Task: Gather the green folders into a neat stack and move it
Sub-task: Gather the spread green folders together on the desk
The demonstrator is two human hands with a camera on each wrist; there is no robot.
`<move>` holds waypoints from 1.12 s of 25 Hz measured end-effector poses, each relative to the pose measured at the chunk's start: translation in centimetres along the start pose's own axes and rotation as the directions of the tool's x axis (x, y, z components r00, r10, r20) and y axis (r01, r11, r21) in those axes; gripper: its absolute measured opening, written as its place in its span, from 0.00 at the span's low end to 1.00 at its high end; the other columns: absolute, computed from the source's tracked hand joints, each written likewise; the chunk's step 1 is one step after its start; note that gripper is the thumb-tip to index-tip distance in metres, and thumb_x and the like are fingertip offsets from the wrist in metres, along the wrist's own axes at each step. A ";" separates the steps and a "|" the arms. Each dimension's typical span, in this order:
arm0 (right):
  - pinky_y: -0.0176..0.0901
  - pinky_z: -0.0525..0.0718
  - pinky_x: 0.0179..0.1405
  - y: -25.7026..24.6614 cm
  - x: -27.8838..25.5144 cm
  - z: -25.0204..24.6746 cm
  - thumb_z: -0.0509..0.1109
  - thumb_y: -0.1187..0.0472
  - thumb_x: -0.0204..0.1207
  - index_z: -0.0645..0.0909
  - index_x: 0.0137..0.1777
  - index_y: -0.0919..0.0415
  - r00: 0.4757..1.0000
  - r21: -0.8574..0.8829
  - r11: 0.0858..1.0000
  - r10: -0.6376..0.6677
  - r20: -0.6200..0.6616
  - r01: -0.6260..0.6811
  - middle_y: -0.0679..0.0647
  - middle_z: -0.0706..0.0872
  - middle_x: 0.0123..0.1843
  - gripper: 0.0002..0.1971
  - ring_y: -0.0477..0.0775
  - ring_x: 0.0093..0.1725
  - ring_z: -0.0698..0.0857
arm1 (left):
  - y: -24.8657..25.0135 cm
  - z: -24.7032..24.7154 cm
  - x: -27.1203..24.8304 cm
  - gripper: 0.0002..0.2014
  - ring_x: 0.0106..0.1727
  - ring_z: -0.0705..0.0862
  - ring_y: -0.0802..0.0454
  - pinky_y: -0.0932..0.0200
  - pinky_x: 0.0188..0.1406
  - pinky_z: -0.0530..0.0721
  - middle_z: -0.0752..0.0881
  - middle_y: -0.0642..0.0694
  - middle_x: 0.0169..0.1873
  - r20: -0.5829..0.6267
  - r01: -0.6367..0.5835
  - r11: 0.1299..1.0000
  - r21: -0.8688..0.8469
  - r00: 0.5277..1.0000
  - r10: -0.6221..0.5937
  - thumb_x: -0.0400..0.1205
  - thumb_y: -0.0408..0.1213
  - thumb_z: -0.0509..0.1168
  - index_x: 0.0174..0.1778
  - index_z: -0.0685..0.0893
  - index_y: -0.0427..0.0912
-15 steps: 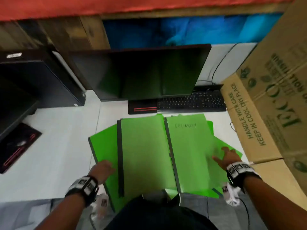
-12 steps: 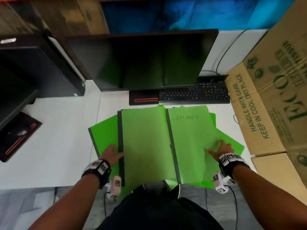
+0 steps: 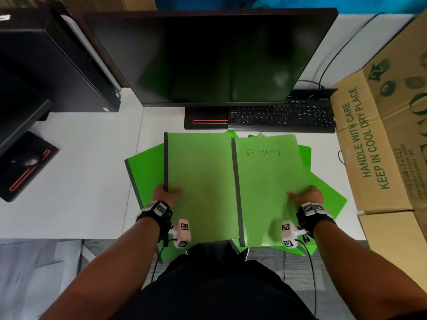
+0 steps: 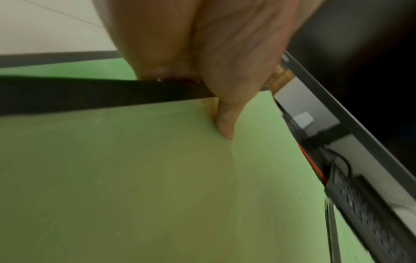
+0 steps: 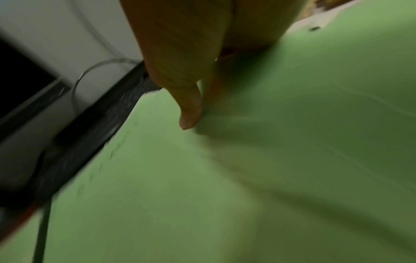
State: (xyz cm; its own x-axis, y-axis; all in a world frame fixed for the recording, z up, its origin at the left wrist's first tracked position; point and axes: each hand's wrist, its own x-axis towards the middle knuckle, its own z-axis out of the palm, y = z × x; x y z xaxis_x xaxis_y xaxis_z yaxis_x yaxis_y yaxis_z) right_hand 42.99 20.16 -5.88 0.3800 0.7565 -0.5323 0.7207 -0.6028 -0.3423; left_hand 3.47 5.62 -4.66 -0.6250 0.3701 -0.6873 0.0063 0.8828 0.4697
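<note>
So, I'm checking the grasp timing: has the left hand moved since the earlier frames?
Yes. The left hand moved right and forward, from the lower folder onto the dark spine of the unlabelled top folder, now pinching it.

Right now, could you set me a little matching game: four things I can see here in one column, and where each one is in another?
Things:
1 left hand
2 right hand
3 keyboard
4 cardboard box

Places:
a at the right side of the desk
b in front of the monitor
c holding the SECURITY folder
d gripping the dark spine of the plain folder

Pairs: 1-d, 2-c, 3-b, 4-a.
</note>
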 end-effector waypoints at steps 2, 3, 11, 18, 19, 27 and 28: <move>0.49 0.84 0.53 0.5 0.3 -1.1 0.77 0.57 0.71 0.82 0.60 0.68 0.999 0.195 0.981 0.006 0.044 -0.015 0.66 0.88 0.58 0.20 0.63 0.51 0.88 | -0.3 -0.6 0.0 0.21 0.56 0.86 0.38 0.49 0.53 0.83 0.87 0.37 0.59 0.003 -0.057 0.996 -0.070 0.998 0.058 0.80 0.40 0.73 0.66 0.80 0.34; 0.46 0.82 0.50 0.8 0.3 -1.5 0.74 0.60 0.75 0.82 0.60 0.69 0.999 0.248 0.968 0.015 0.052 -0.027 0.66 0.89 0.55 0.17 0.62 0.48 0.87 | -0.6 -1.1 0.0 0.19 0.54 0.87 0.39 0.46 0.55 0.85 0.88 0.37 0.58 0.000 -0.096 0.989 -0.115 0.995 0.097 0.80 0.40 0.73 0.64 0.82 0.35; 0.48 0.80 0.58 0.2 -0.9 -0.7 0.70 0.63 0.78 0.76 0.71 0.59 0.989 0.514 0.856 -0.025 0.145 -0.054 0.62 0.83 0.60 0.21 0.62 0.54 0.84 | -2.9 -6.7 -0.2 0.05 0.60 0.87 0.27 0.26 0.64 0.82 0.92 0.35 0.54 0.150 -0.119 0.904 -0.410 0.969 0.196 0.81 0.39 0.72 0.51 0.90 0.50; 0.48 0.79 0.62 -5.1 -5.5 3.0 0.67 0.68 0.79 0.78 0.67 0.56 0.916 0.571 0.821 -0.213 0.340 -0.021 0.50 0.83 0.66 0.18 0.57 0.59 0.83 | 1.0 1.7 -3.6 0.20 0.62 0.80 0.43 0.44 0.64 0.77 0.82 0.47 0.61 0.233 -0.150 0.963 -0.224 0.951 0.202 0.85 0.45 0.66 0.71 0.75 0.42; 0.44 0.79 0.58 -5.5 -5.9 3.3 0.66 0.67 0.80 0.78 0.69 0.59 0.914 0.581 0.813 -0.226 0.336 -0.013 0.54 0.83 0.68 0.18 0.58 0.60 0.83 | 1.3 2.3 -3.7 0.21 0.60 0.81 0.42 0.46 0.60 0.78 0.81 0.45 0.59 0.219 -0.155 0.966 -0.208 0.955 0.201 0.85 0.44 0.65 0.72 0.73 0.41; 0.53 0.68 0.70 -4.7 -4.5 4.6 0.82 0.51 0.64 0.63 0.80 0.60 0.860 0.610 0.788 -0.250 0.445 -0.087 0.61 0.72 0.78 0.47 0.65 0.74 0.74 | 2.6 5.1 -3.9 0.31 0.34 0.83 0.51 0.61 0.27 0.81 0.87 0.42 0.48 0.175 -0.241 0.958 -0.154 0.948 0.266 0.83 0.39 0.68 0.81 0.62 0.48; 0.54 0.70 0.70 -4.5 -4.2 4.1 0.83 0.53 0.62 0.69 0.77 0.59 0.850 0.585 0.807 -0.252 0.463 -0.079 0.60 0.76 0.75 0.43 0.65 0.70 0.77 | 2.2 5.1 -3.5 0.30 0.42 0.87 0.47 0.56 0.36 0.86 0.88 0.39 0.57 0.218 -0.249 0.962 -0.109 0.939 0.267 0.83 0.40 0.68 0.80 0.65 0.47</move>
State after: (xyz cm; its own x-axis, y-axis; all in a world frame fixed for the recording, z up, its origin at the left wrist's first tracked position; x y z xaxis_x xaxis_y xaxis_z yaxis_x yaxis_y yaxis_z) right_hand 35.74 18.63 -5.28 -0.1275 0.6776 -0.7242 0.2130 -0.6945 -0.6873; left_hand 9.63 7.78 -4.07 -0.4152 0.6462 -0.6404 0.0763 0.7262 0.6833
